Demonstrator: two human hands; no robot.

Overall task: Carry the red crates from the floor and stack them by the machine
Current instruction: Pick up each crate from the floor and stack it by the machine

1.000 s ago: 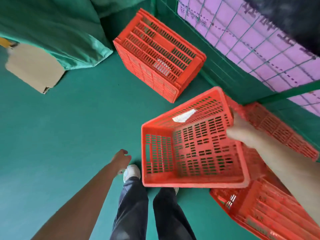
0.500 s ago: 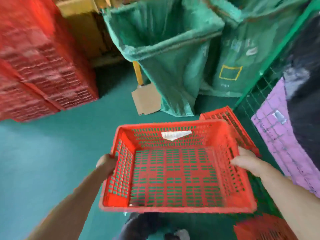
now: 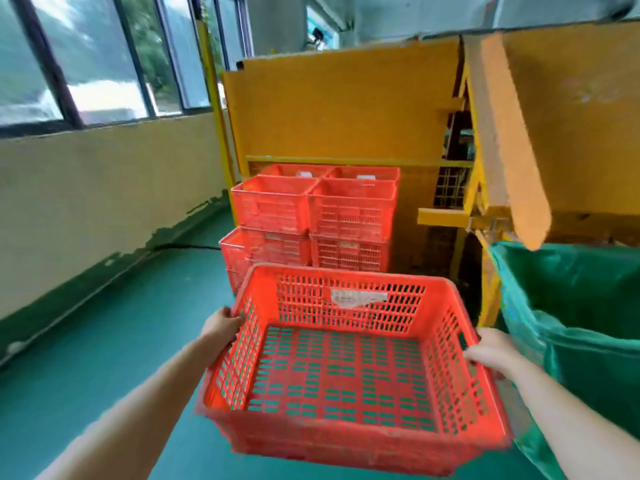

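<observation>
At 6 o'clock: crate lifted, stack now ahead

Left grip (image 3: pixel 221 323) clenches the 9 o'clock rim of the red crate (image 3: pixel 346 368); right grip (image 3: pixel 491 351) grasps its 3 o'clock rim. Crate is held level, off the floor (image 3: pixel 104 341). Half a second ago the view faced green bags; now the crate stack (image 3: pixel 311 209) by the yellow machine (image 3: pixel 332 109) is at 12 o'clock, well apart. Pickup looks done and the carry is underway. Stacking probably comes next.

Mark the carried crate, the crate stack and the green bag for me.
carried crate (image 3: pixel 343 379): head view, on its slotted floor.
crate stack (image 3: pixel 349 213): head view, on the front wall of the top right crate.
green bag (image 3: pixel 588 375): head view, on its near outer side.
</observation>
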